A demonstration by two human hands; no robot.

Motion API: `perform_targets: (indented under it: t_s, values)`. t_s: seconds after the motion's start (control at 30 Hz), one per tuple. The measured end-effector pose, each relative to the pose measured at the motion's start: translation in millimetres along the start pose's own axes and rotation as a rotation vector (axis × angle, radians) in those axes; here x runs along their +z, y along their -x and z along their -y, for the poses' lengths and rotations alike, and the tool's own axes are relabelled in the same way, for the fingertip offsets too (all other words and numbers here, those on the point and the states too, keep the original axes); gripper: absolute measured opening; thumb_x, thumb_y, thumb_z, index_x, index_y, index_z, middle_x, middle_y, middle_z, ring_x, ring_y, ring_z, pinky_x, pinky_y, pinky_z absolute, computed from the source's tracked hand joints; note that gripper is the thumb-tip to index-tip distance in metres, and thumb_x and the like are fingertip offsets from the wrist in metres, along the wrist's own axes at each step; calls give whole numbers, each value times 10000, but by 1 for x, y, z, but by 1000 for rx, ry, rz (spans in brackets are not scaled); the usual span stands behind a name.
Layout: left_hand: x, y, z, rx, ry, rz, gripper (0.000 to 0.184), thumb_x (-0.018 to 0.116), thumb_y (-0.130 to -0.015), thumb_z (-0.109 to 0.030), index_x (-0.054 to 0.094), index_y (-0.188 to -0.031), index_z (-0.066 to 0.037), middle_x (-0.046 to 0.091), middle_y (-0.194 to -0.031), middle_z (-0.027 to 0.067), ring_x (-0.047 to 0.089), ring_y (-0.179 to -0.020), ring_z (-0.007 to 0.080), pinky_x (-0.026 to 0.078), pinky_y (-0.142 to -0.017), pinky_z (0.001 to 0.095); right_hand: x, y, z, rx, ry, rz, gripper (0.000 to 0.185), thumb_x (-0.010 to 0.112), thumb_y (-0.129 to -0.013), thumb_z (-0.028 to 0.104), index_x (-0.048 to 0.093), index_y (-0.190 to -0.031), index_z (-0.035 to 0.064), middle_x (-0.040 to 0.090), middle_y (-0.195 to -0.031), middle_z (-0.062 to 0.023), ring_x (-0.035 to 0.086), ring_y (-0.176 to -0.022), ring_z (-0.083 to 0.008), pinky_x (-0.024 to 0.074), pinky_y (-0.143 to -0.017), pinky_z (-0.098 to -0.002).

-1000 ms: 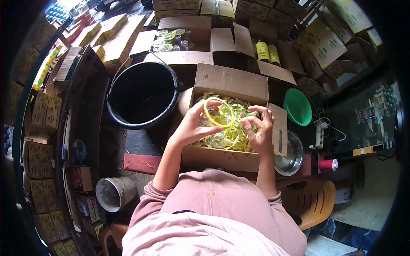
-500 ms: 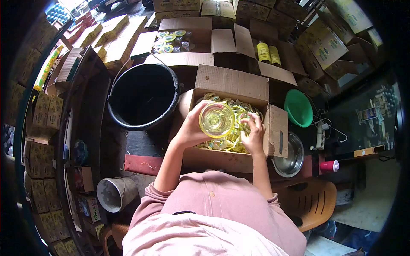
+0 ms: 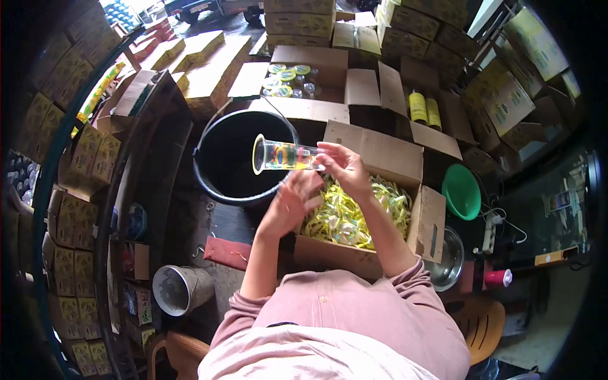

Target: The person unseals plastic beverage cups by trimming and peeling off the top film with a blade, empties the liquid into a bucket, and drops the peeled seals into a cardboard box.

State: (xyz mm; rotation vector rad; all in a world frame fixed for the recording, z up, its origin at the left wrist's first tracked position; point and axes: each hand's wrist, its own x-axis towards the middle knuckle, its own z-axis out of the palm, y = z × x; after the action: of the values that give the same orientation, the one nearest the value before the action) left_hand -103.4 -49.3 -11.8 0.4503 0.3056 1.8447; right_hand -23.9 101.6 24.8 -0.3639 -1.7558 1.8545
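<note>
A clear plastic cup (image 3: 288, 157) with a yellow rim and a colourful print lies sideways in the air, its mouth to the left. My right hand (image 3: 347, 166) grips it by the base. Just below the cup is my left hand (image 3: 292, 204), its fingers smeared by motion; whether they touch the cup I cannot tell. Beneath and behind the cup stands a black bucket (image 3: 206, 174) with a wire handle. An open cardboard box (image 3: 380, 149) under my forearms holds a heap of yellow and white plastic strips (image 3: 354, 215).
Behind the bucket, an open carton (image 3: 316, 111) holds several cups with yellow lids. Two yellow cup stacks (image 3: 418, 109) sit in another carton. To the right are a green basin (image 3: 461, 192) and a clear bowl (image 3: 451, 256). A whitish pail (image 3: 180, 289) stands lower left.
The cup has turned from facing me to lying sideways and moved left over the bucket. My left hand has come off its side, and my right hand has taken the base. The view has shifted.
</note>
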Motion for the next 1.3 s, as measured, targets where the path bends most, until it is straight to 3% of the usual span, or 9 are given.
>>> perform_targets:
  t_s: [0.07, 0.13, 0.2, 0.43, 0.63, 0.73, 1.03, 1.17, 1.3]
  values:
    - [-16, 21, 4, -216, -354, 144, 761, 551, -816, -461, 153, -1367, -117, 338, -1323, 113, 345, -1221, 240, 286, -1001, 429, 21, -17, 13, -161, 367, -55, 370, 667, -741, 135, 569, -1074, 6, 627, -904, -135, 617, -818, -181, 483, -768, -285]
    - [5, 31, -13, -423, -621, 370, 799, 589, -789, -467, 176, -1363, -93, 348, -1312, 126, 366, -1202, 224, 300, -986, 393, 29, -32, 7, -481, 683, 152, 373, 661, -727, 88, 564, -1078, 3, 609, -971, -145, 605, -890, -215, 488, -788, -298]
    - [11, 40, -27, -498, -695, 436, 806, 610, -778, -457, 198, -1353, -70, 378, -1290, 128, 383, -1187, 217, 307, -973, 371, 40, -40, -4, -519, 796, 282, 362, 657, -709, 90, 578, -1055, 19, 589, -1016, -161, 580, -935, -292, 465, -843, -340]
    - [11, 52, -71, 99, -533, 40, 845, 718, -649, -469, 343, -1243, 2, 475, -977, 74, 468, -835, 130, 408, -735, 284, 56, -42, -12, -470, 868, 314, 328, 653, -710, 134, 600, -1023, 50, 579, -1054, -116, 550, -976, -289, 452, -854, -359]
    - [-26, 39, -92, 628, -392, -320, 415, 528, -863, -300, 427, -1193, -69, 447, -859, 4, 434, -717, 100, 373, -642, 253, 42, -50, -17, -456, 779, 259, 597, 690, -680, 139, 430, -1193, -19, 572, -1036, -200, 558, -960, -313, 450, -857, -357]
    - [-36, 32, -94, 730, -461, -538, 327, 493, -874, -255, 451, -1143, -74, 448, -854, 4, 429, -701, 100, 370, -627, 259, 39, -51, -8, -230, 611, 226, 682, 727, -654, 80, 399, -1249, 21, 580, -1046, -191, 588, -965, -264, 485, -827, -322]
    - [-64, 4, -86, 889, -1211, -825, 301, 513, -837, -129, 391, -1101, -53, 424, -837, 13, 400, -699, 68, 351, -656, 207, 35, -51, -18, -279, 720, 357, 744, 696, -672, 92, 316, -1310, 40, 580, -931, -188, 569, -887, -328, 462, -793, -363]
    - [-69, 0, -81, 918, -1335, -863, 270, 500, -827, -97, 405, -1076, -51, 440, -822, 18, 404, -705, 73, 352, -653, 219, 34, -50, -19, -508, 735, 227, 437, 643, -723, 91, 506, -1133, 29, 548, -1037, -149, 551, -941, -303, 462, -825, -354]
    - [-69, 1, -80, 884, -1390, -913, 264, 503, -833, -128, 413, -1069, -51, 443, -813, 17, 406, -699, 75, 338, -634, 216, 31, -49, -23, -429, 624, 267, 349, 628, -734, 93, 540, -1062, 13, 549, -1039, -151, 551, -944, -305, 460, -832, -360]
